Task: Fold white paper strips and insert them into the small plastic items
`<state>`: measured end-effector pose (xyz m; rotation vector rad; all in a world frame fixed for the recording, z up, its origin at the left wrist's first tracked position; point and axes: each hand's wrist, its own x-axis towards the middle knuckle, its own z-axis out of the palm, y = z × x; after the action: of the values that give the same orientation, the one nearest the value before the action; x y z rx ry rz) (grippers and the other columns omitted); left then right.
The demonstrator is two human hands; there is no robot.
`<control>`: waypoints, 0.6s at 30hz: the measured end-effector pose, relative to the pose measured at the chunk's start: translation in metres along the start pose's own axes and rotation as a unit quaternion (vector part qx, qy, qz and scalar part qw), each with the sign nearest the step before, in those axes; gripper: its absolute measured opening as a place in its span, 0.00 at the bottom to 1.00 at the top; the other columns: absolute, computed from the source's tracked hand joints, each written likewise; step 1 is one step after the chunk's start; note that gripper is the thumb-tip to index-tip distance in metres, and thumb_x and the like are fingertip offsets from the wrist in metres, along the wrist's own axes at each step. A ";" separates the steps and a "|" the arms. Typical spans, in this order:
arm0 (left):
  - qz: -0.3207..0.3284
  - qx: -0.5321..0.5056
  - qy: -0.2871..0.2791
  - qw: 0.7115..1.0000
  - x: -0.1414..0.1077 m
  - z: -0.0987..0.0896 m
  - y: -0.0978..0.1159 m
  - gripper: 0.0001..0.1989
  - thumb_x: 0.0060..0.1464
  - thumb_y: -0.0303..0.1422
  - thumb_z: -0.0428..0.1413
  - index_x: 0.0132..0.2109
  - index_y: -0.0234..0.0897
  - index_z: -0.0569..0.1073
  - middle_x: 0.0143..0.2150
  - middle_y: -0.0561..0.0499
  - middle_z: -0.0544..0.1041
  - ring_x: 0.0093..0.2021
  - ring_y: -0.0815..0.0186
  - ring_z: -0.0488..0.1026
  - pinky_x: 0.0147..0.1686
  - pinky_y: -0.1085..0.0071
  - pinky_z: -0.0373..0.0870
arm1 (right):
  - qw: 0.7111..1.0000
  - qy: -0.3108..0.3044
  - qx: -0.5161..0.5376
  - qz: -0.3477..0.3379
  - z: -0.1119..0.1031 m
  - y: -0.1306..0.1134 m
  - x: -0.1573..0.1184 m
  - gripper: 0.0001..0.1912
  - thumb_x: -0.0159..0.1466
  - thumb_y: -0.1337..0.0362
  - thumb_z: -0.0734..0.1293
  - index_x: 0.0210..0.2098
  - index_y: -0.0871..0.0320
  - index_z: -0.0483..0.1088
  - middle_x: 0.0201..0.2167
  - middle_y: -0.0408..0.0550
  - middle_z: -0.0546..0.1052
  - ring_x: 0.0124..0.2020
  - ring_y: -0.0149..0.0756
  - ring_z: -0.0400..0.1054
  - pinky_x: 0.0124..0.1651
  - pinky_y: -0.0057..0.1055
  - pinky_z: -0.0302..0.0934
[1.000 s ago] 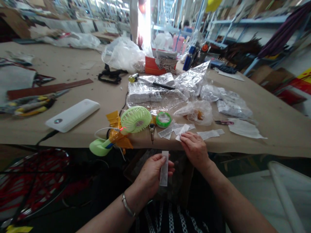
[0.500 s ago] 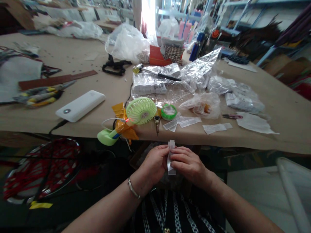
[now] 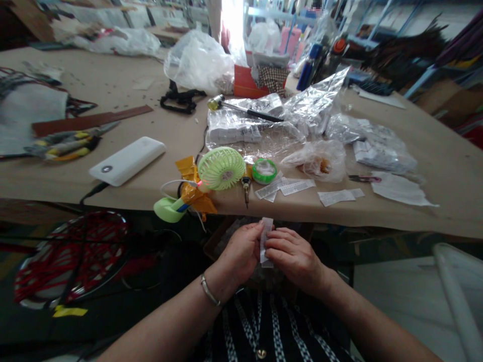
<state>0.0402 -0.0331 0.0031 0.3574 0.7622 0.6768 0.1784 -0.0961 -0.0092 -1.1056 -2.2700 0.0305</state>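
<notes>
Over my lap, just below the table's front edge, both hands hold a narrow white printed label strip [image 3: 266, 236]. My left hand [image 3: 244, 250] pinches its left side, thumb on top. The fingers of my right hand [image 3: 293, 254] are bent over its right edge. The strip stands lengthwise, its top end sticking up past the fingertips and its lower end hanging between the palms. On the table beyond lie similar label strips [image 3: 298, 186], with more strips [image 3: 339, 196] to the right. A green round tin [image 3: 264, 171] with white stuff inside sits behind them.
A green fan [image 3: 221, 170] is taped with orange tape at the table edge [image 3: 124, 196], beside a brass-tipped tool [image 3: 246, 190]. A white power bank [image 3: 127, 161] and pliers [image 3: 71, 146] lie left. Plastic-wrapped label bundles [image 3: 234, 130], a hammer [image 3: 249, 110] and small scissors [image 3: 364, 178] lie farther back.
The view has shifted slightly. Both hands stay on the strip, and its upper end now shows wider and flatter between the fingers.
</notes>
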 end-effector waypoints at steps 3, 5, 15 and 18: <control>-0.006 0.022 0.004 1.000 0.001 0.000 -0.001 0.04 0.43 0.25 0.60 0.28 0.27 0.74 0.25 0.48 0.75 0.25 0.70 0.71 0.25 0.77 0.65 | 1.000 -0.007 0.007 0.000 0.001 -0.003 0.002 0.08 0.63 0.72 0.60 0.36 0.58 0.70 0.39 0.49 0.76 0.49 0.37 0.66 0.55 0.40 0.60; -0.009 0.035 0.015 0.999 0.001 0.001 -0.002 0.03 0.44 0.23 0.59 0.29 0.27 0.73 0.25 0.48 0.75 0.25 0.71 0.71 0.25 0.78 0.65 | 1.000 -0.005 0.016 -0.001 -0.002 -0.004 0.003 0.08 0.63 0.72 0.60 0.38 0.58 0.69 0.39 0.49 0.76 0.48 0.37 0.67 0.54 0.40 0.60; -0.068 0.138 0.095 0.983 -0.004 0.008 0.003 0.03 0.54 0.23 0.52 0.36 0.27 0.70 0.29 0.43 0.77 0.21 0.68 0.73 0.26 0.71 0.73 | 0.920 0.096 -0.259 0.277 -0.055 0.066 -0.036 0.25 0.63 0.60 0.61 0.58 0.62 0.58 0.53 0.61 0.66 0.57 0.51 0.56 0.56 0.52 0.55; -0.075 0.148 0.098 0.981 -0.003 0.008 -0.001 0.03 0.54 0.23 0.52 0.36 0.27 0.69 0.28 0.42 0.77 0.22 0.68 0.73 0.25 0.71 0.73 | 0.908 0.043 -0.298 0.290 -0.055 0.080 -0.051 0.21 0.64 0.63 0.60 0.55 0.64 0.62 0.54 0.59 0.67 0.57 0.51 0.57 0.56 0.50 0.55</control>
<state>0.0451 -0.0364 0.0099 0.5036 1.0720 0.4606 0.2879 -0.0943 -0.0123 -2.0247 -1.8244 -0.4939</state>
